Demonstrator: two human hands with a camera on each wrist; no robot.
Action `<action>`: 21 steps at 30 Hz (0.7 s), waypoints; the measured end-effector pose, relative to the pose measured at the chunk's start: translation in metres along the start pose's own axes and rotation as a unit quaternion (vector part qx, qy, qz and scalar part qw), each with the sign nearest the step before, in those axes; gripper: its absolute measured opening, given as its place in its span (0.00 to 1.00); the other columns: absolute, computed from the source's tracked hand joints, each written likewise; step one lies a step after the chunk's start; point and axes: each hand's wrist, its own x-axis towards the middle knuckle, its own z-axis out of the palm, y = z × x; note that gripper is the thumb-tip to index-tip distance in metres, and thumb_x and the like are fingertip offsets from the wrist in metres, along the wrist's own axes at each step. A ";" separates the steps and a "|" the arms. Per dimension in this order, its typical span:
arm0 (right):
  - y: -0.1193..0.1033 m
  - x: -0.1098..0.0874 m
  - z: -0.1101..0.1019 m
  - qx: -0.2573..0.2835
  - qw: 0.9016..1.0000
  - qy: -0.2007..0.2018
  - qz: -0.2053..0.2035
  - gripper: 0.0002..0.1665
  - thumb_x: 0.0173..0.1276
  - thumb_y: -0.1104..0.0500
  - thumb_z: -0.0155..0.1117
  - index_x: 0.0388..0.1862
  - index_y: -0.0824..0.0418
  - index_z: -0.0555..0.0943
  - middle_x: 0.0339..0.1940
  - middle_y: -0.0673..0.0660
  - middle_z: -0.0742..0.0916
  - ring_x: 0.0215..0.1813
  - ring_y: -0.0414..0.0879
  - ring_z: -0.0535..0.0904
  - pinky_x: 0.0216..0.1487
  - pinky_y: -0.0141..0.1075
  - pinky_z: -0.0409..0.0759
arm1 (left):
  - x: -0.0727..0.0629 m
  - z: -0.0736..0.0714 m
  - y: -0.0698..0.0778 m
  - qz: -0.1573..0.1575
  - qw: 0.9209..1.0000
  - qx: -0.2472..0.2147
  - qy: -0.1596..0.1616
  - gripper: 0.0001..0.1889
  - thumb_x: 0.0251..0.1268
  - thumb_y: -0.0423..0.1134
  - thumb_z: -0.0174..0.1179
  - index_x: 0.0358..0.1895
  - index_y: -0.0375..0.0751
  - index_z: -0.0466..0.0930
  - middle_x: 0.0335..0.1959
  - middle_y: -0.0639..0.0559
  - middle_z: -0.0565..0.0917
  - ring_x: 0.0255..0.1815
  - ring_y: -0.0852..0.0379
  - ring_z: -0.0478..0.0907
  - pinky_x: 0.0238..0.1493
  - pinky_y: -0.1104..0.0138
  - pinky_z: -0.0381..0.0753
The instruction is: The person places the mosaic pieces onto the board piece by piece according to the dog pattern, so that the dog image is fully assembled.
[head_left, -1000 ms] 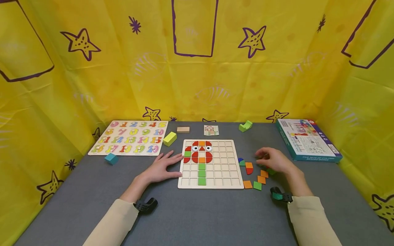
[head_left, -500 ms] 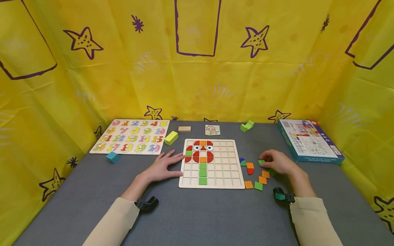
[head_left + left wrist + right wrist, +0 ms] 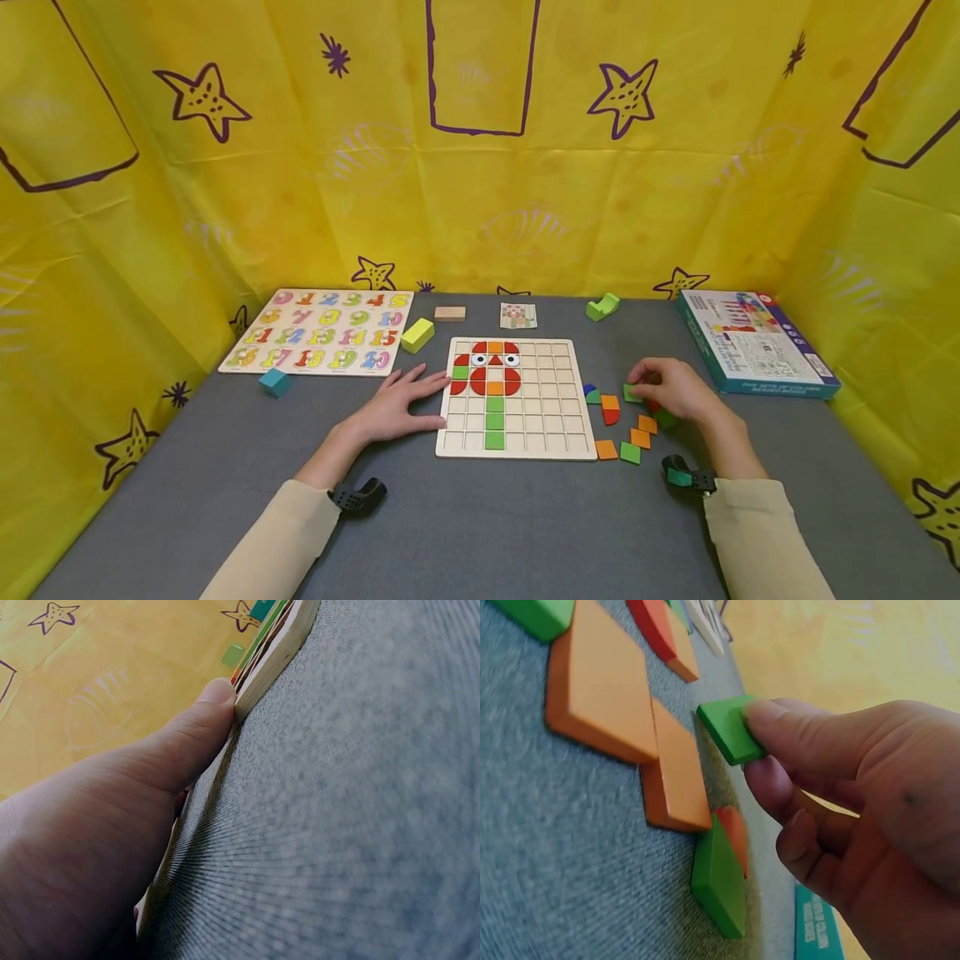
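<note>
A wooden grid board (image 3: 543,414) lies flat mid-table with red, orange, green and eye-marked tiles set in its left part. A column of green tiles (image 3: 495,423) runs down to its bottom row. My left hand (image 3: 390,406) is spread at the board's left edge, its thumb (image 3: 214,701) against the side. Right of the board, my right hand (image 3: 675,390) pinches a green square tile (image 3: 727,729) between thumb and finger, just above the table. Under and beside that hand lie orange tiles (image 3: 604,682), another green tile (image 3: 720,885) and a partly hidden red piece (image 3: 733,832).
Behind the board are a pattern card (image 3: 518,316), a beige block (image 3: 450,313), a yellow block (image 3: 417,336) and a green curved block (image 3: 602,307). A number board (image 3: 315,332) and blue cube (image 3: 275,382) lie left; a box (image 3: 757,343) lies right.
My right hand has taken hold of the green tile among the loose pieces and shifted it slightly left. The left hand stays at the board's edge.
</note>
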 end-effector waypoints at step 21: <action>-0.060 0.022 0.044 0.021 0.995 -0.011 -0.102 0.05 0.71 0.61 0.68 0.43 0.60 0.84 0.37 0.51 0.84 0.39 0.48 0.78 0.45 0.42 0.79 | 0.000 -0.001 0.001 -0.002 1.000 0.002 -0.001 0.42 0.64 0.63 0.64 0.78 0.49 0.65 0.77 0.54 0.64 0.81 0.40 0.46 0.74 0.37 0.36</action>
